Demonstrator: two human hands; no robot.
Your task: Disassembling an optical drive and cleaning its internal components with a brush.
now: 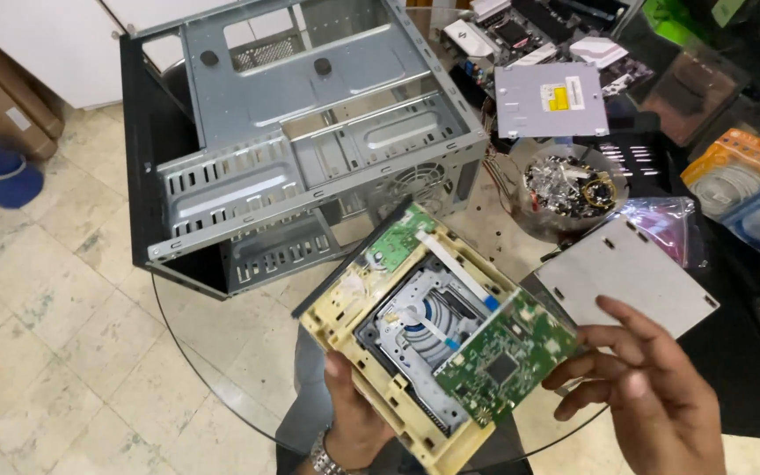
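opened drive (437, 339), empty case (310, 132) behind

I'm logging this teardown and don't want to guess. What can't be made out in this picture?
- Head view: the underside of the opened disc drive, turned away from the camera.
- Left hand: its fingers are hidden behind the drive, so its grip is unclear.
- Bowl: its small parts are too tiny to identify.
- Computer case: cut off by the top edge.
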